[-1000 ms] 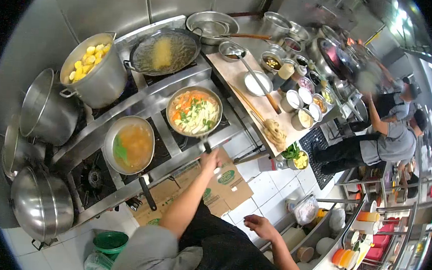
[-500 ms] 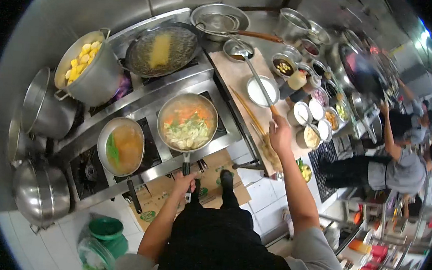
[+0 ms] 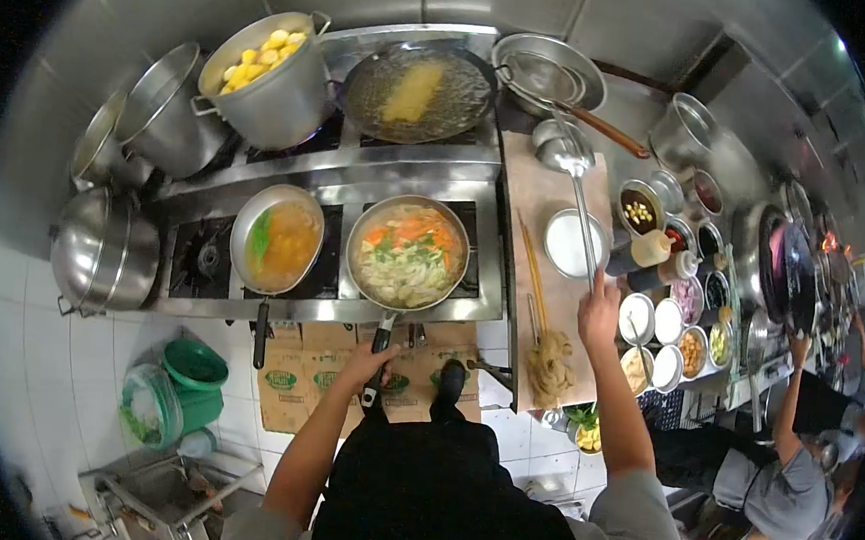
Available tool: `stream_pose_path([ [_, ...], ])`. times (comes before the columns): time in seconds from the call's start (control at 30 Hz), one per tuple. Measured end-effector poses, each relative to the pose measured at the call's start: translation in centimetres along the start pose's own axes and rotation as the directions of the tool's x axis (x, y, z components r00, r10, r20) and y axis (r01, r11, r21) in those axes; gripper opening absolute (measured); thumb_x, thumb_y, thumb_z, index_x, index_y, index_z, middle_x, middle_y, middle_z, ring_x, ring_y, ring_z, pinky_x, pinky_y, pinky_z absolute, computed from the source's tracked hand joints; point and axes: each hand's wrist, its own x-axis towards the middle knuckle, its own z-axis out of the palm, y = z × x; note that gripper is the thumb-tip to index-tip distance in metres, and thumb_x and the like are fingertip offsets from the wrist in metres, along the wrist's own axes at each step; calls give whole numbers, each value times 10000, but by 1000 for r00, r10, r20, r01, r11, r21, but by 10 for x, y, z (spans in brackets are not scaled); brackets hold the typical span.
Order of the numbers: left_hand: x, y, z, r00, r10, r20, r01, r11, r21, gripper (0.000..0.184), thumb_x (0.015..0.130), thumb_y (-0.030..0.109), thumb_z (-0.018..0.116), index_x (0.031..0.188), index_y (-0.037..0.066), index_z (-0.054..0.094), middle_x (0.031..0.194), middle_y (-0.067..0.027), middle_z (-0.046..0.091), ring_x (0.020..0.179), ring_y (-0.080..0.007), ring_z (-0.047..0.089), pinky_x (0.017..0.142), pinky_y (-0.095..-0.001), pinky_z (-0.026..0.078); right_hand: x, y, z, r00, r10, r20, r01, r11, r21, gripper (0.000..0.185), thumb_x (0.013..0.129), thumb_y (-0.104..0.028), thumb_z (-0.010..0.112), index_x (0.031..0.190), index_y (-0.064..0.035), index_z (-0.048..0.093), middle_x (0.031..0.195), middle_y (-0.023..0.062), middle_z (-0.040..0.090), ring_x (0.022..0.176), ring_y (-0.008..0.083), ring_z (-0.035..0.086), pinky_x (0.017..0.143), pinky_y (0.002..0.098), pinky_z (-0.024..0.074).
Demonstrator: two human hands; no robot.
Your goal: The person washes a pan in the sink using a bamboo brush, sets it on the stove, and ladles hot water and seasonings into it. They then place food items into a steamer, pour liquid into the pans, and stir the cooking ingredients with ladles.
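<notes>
My left hand is wrapped round the black handle of a pan of carrots, greens and pale sliced vegetables on the front burner. My right hand grips the handle end of a long metal ladle. The ladle's bowl lies over a small metal bowl at the back of the side table, and its shaft passes over a bowl of white contents. Left of the vegetable pan sits a second pan with orange-brown liquid and a green leaf.
Behind are a wok of bubbling liquid and a tall pot of yellow pieces. Sauce bottles and ingredient tins stand at the right. Further right a co-worker stands by another wok. Green buckets are on the floor at left.
My right hand first reached the ladle's handle, and now the ladle's bowl is lifted from its earlier place in the small bowl. My left hand stays on the pan handle. The view has turned.
</notes>
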Motion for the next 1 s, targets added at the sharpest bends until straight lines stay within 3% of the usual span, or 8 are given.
stream_pose_path([
  [0.03,1,5,1,999,-32,36,34,998,-53,306,942,296,693,790,85,532,606,-15,534,481,-135,532,453,-303,435,-20,-1,-4,991,-72,-112,77,996,35,627,867,-73,581,1463,-15,397,945,219,534,934,414,526,825,505,451],
  [0.17,0,17,9,988,-140,68,151,970,-190,254,947,252,689,821,107,523,607,7,502,479,-115,500,445,-293,415,-97,-33,-53,972,70,223,-137,944,301,548,911,-59,587,1432,18,436,1152,308,602,1041,473,602,888,476,499],
  [0.23,2,17,3,988,-122,90,138,971,-196,234,942,249,693,822,97,562,629,11,528,483,-104,503,445,-273,416,-119,-73,-84,947,41,319,-223,798,560,525,929,-60,577,1427,32,440,1176,338,608,1047,469,627,898,458,505],
  [0.33,5,9,2,999,-39,18,40,997,-60,210,924,196,703,830,78,558,597,9,499,451,-106,478,414,-289,399,-134,-116,-106,905,-52,423,-270,696,665,504,925,-66,586,1404,40,469,1180,336,613,1096,441,630,932,417,499],
  [0.6,-33,33,-14,989,133,61,-132,991,-8,251,905,115,688,750,76,495,566,0,492,427,-118,482,394,-300,384,-126,-192,-188,693,-147,706,-290,840,459,536,898,-112,644,1388,44,494,1230,314,611,1100,423,639,937,404,500],
  [0.73,-57,57,-27,977,182,107,-182,983,-7,236,910,119,684,772,72,498,560,11,488,415,-111,482,385,-292,381,-133,-199,-176,836,-237,495,-53,863,502,548,866,-57,638,1388,36,501,1044,313,651,978,461,632,868,448,504],
  [0.9,-82,57,-33,979,197,49,-203,955,218,219,918,138,677,817,44,507,550,-16,511,388,-119,503,374,-302,395,-136,-229,-163,934,-155,323,6,909,417,541,867,-27,623,1392,11,497,929,278,642,880,450,631,797,475,500],
  [1.0,-71,22,-41,951,297,90,-308,939,154,236,916,135,664,768,35,511,520,-38,526,384,-136,517,378,-323,403,-149,-244,-158,946,-128,297,-12,904,426,554,869,-14,629,1405,4,491,909,273,629,853,446,635,787,446,505],
])
